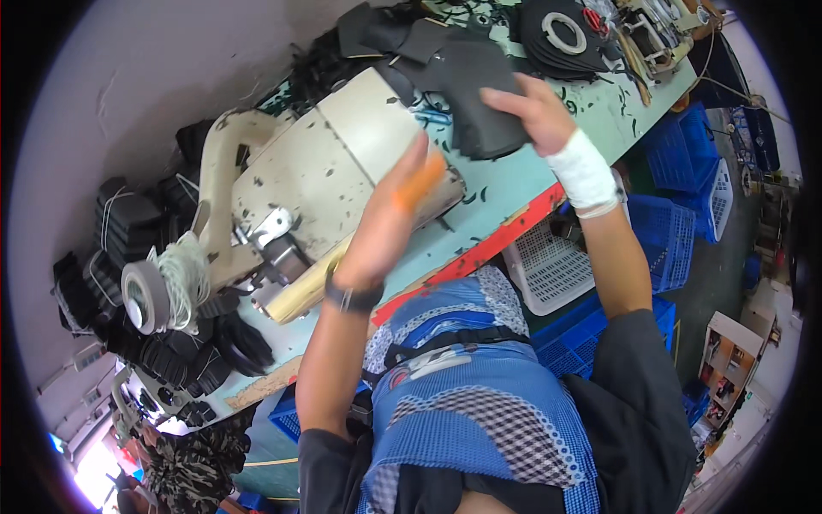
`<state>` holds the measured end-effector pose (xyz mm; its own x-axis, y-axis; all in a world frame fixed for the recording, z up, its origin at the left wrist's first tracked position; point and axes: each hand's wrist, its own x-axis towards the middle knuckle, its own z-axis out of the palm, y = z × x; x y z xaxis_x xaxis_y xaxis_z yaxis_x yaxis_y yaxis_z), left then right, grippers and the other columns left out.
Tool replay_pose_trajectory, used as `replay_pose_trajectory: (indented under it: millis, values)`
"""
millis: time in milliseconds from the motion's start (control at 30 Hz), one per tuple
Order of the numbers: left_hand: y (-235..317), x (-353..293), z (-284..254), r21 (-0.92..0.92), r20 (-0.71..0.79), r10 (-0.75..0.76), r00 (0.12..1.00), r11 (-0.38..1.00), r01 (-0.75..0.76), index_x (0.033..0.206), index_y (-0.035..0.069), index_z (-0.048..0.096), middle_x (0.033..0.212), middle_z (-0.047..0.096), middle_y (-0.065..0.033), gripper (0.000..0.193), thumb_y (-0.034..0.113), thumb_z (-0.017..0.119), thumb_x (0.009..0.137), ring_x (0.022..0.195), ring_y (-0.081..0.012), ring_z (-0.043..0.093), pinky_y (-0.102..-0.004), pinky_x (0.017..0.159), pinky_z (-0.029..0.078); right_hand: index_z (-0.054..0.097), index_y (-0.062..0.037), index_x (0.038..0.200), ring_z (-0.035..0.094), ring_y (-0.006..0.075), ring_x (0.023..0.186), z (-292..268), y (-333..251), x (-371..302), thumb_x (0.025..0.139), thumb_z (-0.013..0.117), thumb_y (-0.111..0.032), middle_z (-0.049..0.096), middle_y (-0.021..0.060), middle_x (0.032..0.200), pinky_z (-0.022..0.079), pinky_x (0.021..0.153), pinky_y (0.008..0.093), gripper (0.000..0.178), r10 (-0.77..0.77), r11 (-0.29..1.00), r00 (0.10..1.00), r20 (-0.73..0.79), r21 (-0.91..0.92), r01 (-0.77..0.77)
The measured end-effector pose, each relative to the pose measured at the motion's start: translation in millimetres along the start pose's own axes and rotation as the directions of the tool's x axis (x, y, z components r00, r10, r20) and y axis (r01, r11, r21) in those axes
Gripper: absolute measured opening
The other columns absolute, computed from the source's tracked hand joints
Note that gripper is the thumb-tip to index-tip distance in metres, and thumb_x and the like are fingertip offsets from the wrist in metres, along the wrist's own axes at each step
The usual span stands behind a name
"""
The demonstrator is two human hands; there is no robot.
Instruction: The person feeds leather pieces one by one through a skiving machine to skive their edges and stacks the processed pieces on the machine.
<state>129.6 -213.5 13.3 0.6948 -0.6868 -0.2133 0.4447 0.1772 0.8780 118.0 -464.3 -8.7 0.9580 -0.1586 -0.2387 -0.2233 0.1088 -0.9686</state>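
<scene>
My right hand [541, 116], its wrist wrapped in white bandage, holds a flat black sheet piece [479, 94] by its right edge, thumb lying across the top. The piece is wide with rounded ends and hangs over the pale green worktable [514, 193]. My left hand [390, 214] is slightly blurred, its fingers stretched out and holding nothing. Orange tape [419, 184] wraps one of its fingers, and a dark band circles the wrist. It hovers over the front edge of a cream sewing machine [300, 163], apart from the black piece.
Several black pieces [402, 38] lie behind. A black stack with a white ring [565, 34] is at far right. Tied black bundles [128, 223], a tape roll [145, 295] and white cord [184, 278] are left. A white basket [548, 265] and blue crates [659, 240] stand below the red table edge.
</scene>
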Motion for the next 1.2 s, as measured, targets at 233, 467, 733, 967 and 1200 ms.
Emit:
replay_pose_trajectory:
  millis: [233, 467, 733, 967, 1200]
  values:
    - [-39, -133, -35, 0.150, -0.119, -0.472, 0.874, 0.861, 0.485, 0.130, -0.002, 0.053, 0.118, 0.064, -0.0134, 0.036, 0.016, 0.052, 0.099, 0.105, -0.0193, 0.062, -0.0316, 0.091, 0.050, 0.052, 0.0128, 0.125, 0.058, 0.0347, 0.116, 1, 145, -9, 0.080, 0.075, -0.038, 0.059, 0.0292, 0.123, 0.043, 0.101, 0.0413, 0.071, 0.052, 0.584, 0.956, -0.290, -0.767, -0.265]
    - [-53, -271, -93, 0.013, -0.741, -0.321, 0.590, 0.871, 0.491, 0.122, -0.002, 0.059, 0.106, 0.066, -0.0116, 0.030, 0.017, 0.051, 0.100, 0.094, -0.0181, 0.066, -0.0286, 0.079, 0.055, 0.063, 0.0021, 0.111, 0.066, 0.0256, 0.089, 62, 26, -50, 0.084, 0.072, -0.017, 0.068, 0.0161, 0.097, 0.051, 0.082, 0.0341, 0.034, -0.362, 0.791, 0.917, -0.166, -0.576, 0.208]
    - [-87, -415, -253, 0.338, -0.941, 0.201, 0.272, 0.552, 0.762, 0.118, -0.004, 0.062, 0.113, 0.065, -0.0176, 0.049, 0.035, 0.068, 0.090, 0.109, -0.0242, 0.060, -0.0394, 0.091, 0.047, 0.064, -0.0022, 0.079, 0.058, 0.0363, 0.101, 218, 37, -49, 0.071, 0.056, -0.001, 0.065, 0.0168, 0.100, 0.047, 0.088, 0.0474, 0.012, -0.411, 0.044, 0.632, 0.657, -0.678, 0.734]
    - [-100, -419, -328, 0.052, -0.991, 0.004, 0.130, 0.928, 0.369, 0.130, -0.009, 0.050, 0.110, 0.062, -0.0135, 0.060, 0.031, 0.068, 0.091, 0.092, -0.0164, 0.058, -0.0296, 0.081, 0.047, 0.048, 0.0131, 0.124, 0.060, 0.0385, 0.113, 455, 150, -133, 0.079, 0.070, -0.057, 0.060, 0.0305, 0.119, 0.048, 0.096, 0.0390, 0.086, 0.165, 0.727, 0.873, 0.459, -0.655, 0.207]
    - [-110, -380, -326, -0.105, -0.793, -0.177, 0.582, 0.982, 0.156, 0.117, -0.007, 0.058, 0.108, 0.065, -0.0118, 0.037, 0.005, 0.069, 0.084, 0.093, -0.0170, 0.064, -0.0299, 0.079, 0.053, 0.067, -0.0022, 0.112, 0.065, 0.0191, 0.094, 554, 186, -90, 0.073, 0.081, -0.030, 0.070, 0.0109, 0.105, 0.050, 0.088, 0.0327, 0.050, 0.502, 0.792, 0.766, 0.401, -0.568, -0.222]
